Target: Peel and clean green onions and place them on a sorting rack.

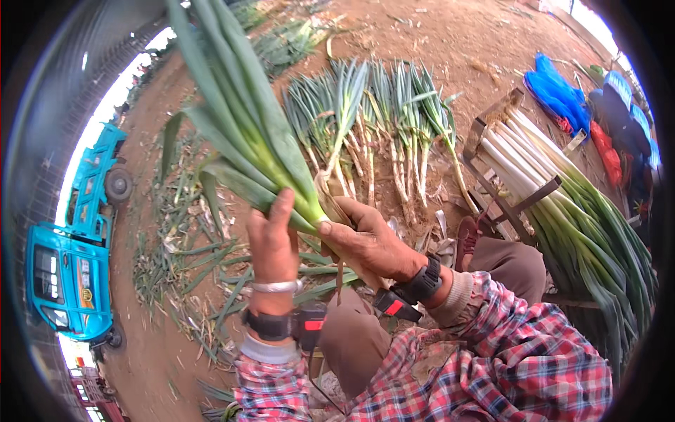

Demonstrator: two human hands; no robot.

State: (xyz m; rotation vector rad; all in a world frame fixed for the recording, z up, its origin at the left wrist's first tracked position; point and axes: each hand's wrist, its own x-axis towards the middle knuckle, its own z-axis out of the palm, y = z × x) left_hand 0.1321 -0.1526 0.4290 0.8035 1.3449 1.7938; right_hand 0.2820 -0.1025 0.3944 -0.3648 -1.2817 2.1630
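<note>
A large leek [261,133] slants across in front of me, its broad green leaves fanning toward the upper left and its pale stem pointing down toward my knees. My right hand [373,239] is closed around the stem, with the thumb pressed on it where white turns to green. Just left of that, my left hand [273,243] is closed on the base of the leaves; part of its fingers is hidden behind them. A dry, brownish outer leaf hangs by the stem near my right hand.
Several untrimmed leeks [401,133] lie in a row on the dirt ahead. To my right, a metal rack [503,204] holds a stack of cleaned leeks [562,204]. Stripped leaves [186,260] litter the ground at left. Beyond stands a blue truck [74,281]; blue sheeting [559,91] lies far right.
</note>
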